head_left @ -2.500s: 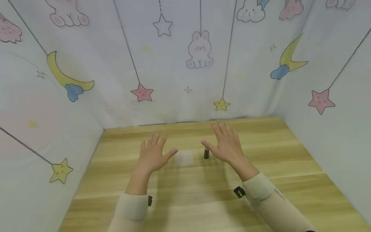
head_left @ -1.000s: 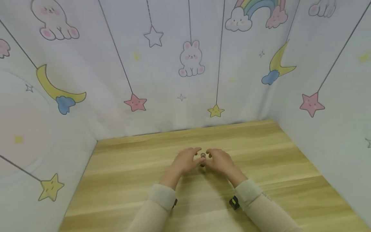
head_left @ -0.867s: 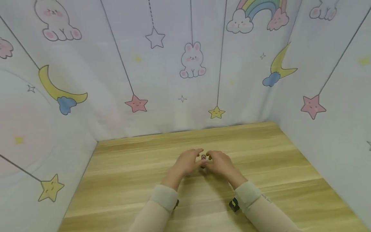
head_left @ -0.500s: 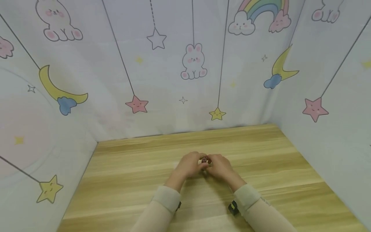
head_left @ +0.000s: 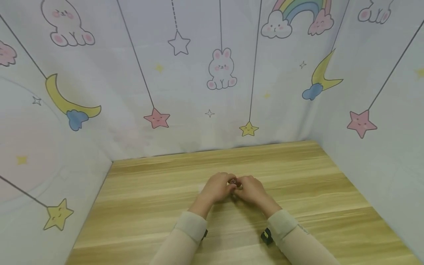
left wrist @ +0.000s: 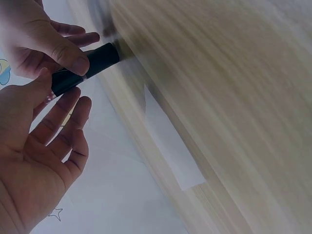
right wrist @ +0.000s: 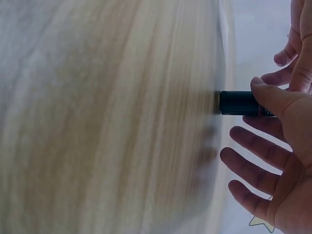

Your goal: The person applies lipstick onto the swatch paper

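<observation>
A small dark lipstick-like tube (left wrist: 104, 57) with a thin silver band stands upright between the two hands, its base close over the wooden table (head_left: 149, 206). The left hand (head_left: 216, 188) pinches its upper end between thumb and index finger; the other fingers are spread loosely, as the left wrist view shows. Lower down, the right hand (head_left: 252, 190) pinches the tube's body (right wrist: 238, 103), thumb on the near side. In the head view only the tube's round top (head_left: 233, 181) shows; the fingers hide the rest.
A flat white piece of paper (left wrist: 168, 139) lies on the table beside the tube, mostly behind the left hand in the head view. White curtains (head_left: 192, 84) printed with stars, moons and rabbits enclose the table at the back and sides. Black wrist devices (head_left: 266, 236) sit under the sleeves.
From hovering open and apart, both hands have come together around the tube. Over the last half second the fingers have drawn in round its top; the arms have barely moved.
</observation>
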{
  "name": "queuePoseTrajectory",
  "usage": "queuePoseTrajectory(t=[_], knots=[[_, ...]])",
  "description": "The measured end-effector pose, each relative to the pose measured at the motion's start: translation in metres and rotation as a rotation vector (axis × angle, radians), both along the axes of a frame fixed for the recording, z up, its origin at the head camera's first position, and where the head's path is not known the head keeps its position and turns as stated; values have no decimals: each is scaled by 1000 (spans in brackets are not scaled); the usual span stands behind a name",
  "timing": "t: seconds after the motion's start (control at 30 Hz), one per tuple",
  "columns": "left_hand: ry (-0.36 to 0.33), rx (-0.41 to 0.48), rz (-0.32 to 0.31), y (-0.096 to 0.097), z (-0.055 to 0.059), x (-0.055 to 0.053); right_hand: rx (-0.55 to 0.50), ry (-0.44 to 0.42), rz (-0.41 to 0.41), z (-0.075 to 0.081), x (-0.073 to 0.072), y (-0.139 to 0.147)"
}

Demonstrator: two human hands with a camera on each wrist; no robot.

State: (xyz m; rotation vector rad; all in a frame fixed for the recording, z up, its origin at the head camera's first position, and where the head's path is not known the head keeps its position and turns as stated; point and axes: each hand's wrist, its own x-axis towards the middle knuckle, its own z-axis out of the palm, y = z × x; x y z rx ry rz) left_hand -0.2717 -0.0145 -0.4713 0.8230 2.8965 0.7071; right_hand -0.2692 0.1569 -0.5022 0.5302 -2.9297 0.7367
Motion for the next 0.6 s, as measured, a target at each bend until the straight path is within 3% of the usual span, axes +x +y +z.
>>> queuePoseTrajectory(t=[0.23, 0.37, 0.6], knots=[[20, 54, 13, -9, 2, 3, -28, 77, 5, 4, 3, -3], [21, 115, 31, -20, 12, 7, -42, 114, 23, 16, 5, -5], [83, 180, 38, -38, 29, 9, -55, 198, 68, 41, 1, -7]])
